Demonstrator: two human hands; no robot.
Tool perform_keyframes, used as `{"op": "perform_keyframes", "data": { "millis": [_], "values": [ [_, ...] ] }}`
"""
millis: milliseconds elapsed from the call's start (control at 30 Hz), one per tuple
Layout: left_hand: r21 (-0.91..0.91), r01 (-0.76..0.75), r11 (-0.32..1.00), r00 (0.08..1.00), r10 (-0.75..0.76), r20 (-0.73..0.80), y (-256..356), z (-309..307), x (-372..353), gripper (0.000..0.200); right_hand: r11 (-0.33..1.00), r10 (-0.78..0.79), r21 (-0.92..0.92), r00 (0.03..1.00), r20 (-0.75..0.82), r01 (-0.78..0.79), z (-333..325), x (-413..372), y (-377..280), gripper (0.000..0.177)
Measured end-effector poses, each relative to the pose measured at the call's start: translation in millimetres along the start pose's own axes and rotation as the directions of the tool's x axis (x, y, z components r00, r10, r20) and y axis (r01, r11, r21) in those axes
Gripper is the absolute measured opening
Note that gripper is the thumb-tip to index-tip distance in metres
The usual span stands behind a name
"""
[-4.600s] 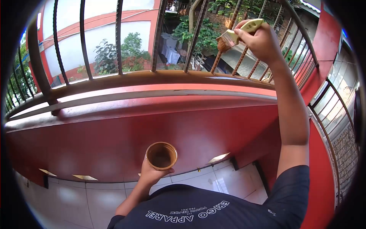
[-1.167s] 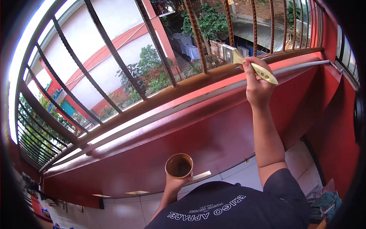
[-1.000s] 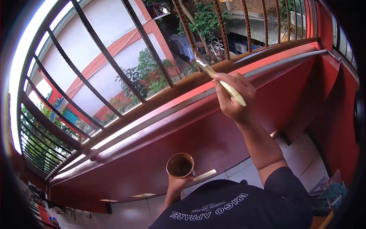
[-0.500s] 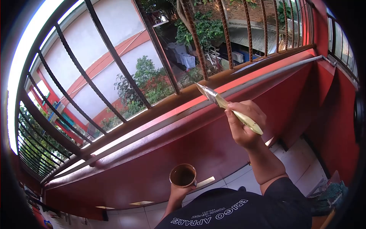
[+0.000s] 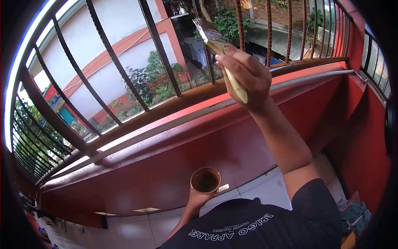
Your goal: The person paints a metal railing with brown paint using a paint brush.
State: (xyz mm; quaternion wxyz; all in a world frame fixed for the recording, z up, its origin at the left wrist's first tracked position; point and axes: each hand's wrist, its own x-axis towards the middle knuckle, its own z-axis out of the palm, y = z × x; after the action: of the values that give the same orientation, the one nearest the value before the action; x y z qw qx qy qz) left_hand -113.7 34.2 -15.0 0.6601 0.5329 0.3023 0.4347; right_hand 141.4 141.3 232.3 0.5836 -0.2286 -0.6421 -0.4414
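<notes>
While the right hand [image 5: 244,76] is holding the brush [image 5: 213,37] up by the bars [image 5: 159,54] in the upper middle of the frame, its fingers [image 5: 236,58] are closing fully round the pale handle, bristles pointing up and left. Judging from that tilt, any wet coating is risking a run down the handle into the grip, or a drip onto the red ledge [image 5: 215,124] below. Lower middle, the left hand [image 5: 198,200] is gripping the cup [image 5: 192,182] from beneath, fingers curling shut about its base. The cup is sitting open and unsupported over the tiled floor [image 5: 265,191] — a tilt while attention is going upward could be spilling the brown liquid [image 5: 206,181].
</notes>
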Motion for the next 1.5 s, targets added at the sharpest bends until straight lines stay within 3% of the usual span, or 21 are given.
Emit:
{"op": "perform_keyframes", "data": {
  "millis": [67,167,333,467,500,533,567,600,633,767,867,967,1067,1300,1400,1433,1500],
  "values": [
    [-0.054,0.030,0.998,0.999,-0.031,-0.011,-9.4,-7.0,0.2,0.079,0.996,-0.018,-0.082,0.999,0.052,0.023,8.1,-9.3,-9.3,0.025],
    [0.058,-0.034,0.998,0.999,0.034,-0.009,-10.3,-15.3,-1.0,0.080,0.987,-0.029,-0.154,0.993,0.112,0.046,10.0,-23.0,-22.0,0.024],
    [0.013,0.004,1.000,1.000,-0.004,-0.015,1.0,-18.8,-3.8,0.079,0.995,-0.002,-0.097,0.988,0.155,0.017,-0.9,-30.1,-26.6,0.025],
    [0.092,-0.156,0.983,0.987,0.158,-0.011,-5.6,-26.6,-2.2,0.060,0.946,0.306,0.083,0.947,0.097,-0.314,-36.8,-13.8,-31.1,0.017],
    [0.073,-0.126,0.989,0.992,0.127,-0.012,-5.0,-27.0,-2.3,0.060,0.917,0.384,0.097,0.922,0.050,-0.387,-43.3,-9.0,-27.2,0.015],
    [0.055,-0.093,0.994,0.996,0.093,-0.013,-3.6,-27.9,-3.0,0.061,0.881,0.463,0.113,0.887,0.005,-0.460,-45.5,-6.5,-24.8,0.012],
    [0.038,-0.059,0.998,0.998,0.059,-0.012,-2.5,-28.0,-3.5,0.062,0.709,0.630,0.418,0.777,-0.014,-0.568,-39.7,-3.1,-21.4,0.010],
    [0.026,-0.066,0.997,0.998,0.066,-0.012,-1.2,-26.7,-3.9,0.062,0.454,0.769,0.678,0.638,0.030,-0.578,-31.2,1.8,-16.8,0.010],
    [0.015,-0.073,0.997,0.997,0.073,-0.010,0.4,-24.4,-4.2,0.062,0.336,0.822,0.730,0.564,0.082,-0.595,-26.4,7.6,-13.5,0.012],
    [0.047,-0.044,0.998,0.999,0.045,-0.019,-10.6,-27.6,-6.6,0.081,0.201,0.855,0.750,0.486,0.179,-0.631,-8.7,3.9,13.8,0.013],
    [0.008,-0.024,1.000,0.999,0.024,-0.028,-1.9,-23.3,-8.1,0.081,0.230,0.844,0.746,0.510,0.167,-0.625,-8.7,1.5,21.0,0.013],
    [0.037,-0.033,0.999,0.995,0.037,-0.094,4.7,-19.9,-9.2,0.063,0.244,0.828,0.727,0.528,0.188,-0.641,-13.0,1.1,28.7,0.013],
    [0.067,-0.159,0.985,0.982,0.165,-0.090,-5.3,-26.4,-5.6,0.060,0.267,0.832,0.711,0.528,0.172,-0.651,-18.9,-2.3,36.6,0.012],
    [0.002,-0.081,0.997,0.993,0.080,-0.083,5.1,-18.9,-7.9,0.061,0.315,0.834,0.699,0.539,0.119,-0.642,-37.4,-1.1,48.0,0.014],
    [0.018,-0.105,0.994,0.990,0.107,-0.094,1.2,-17.3,-4.2,0.060,0.551,0.671,0.658,0.741,0.016,-0.514,-41.7,14.0,38.3,0.013],
    [0.037,-0.096,0.995,0.990,0.099,-0.103,-2.1,-19.3,-3.0,0.059,0.733,0.516,0.526,0.856,-0.017,-0.432,-38.8,19.1,34.3,0.015],
    [0.045,-0.089,0.995,0.991,0.093,-0.101,-4.2,-18.7,-3.0,0.059,0.957,0.199,0.201,0.977,0.076,-0.210,-34.4,29.6,14.7,0.019]
  ]
}}
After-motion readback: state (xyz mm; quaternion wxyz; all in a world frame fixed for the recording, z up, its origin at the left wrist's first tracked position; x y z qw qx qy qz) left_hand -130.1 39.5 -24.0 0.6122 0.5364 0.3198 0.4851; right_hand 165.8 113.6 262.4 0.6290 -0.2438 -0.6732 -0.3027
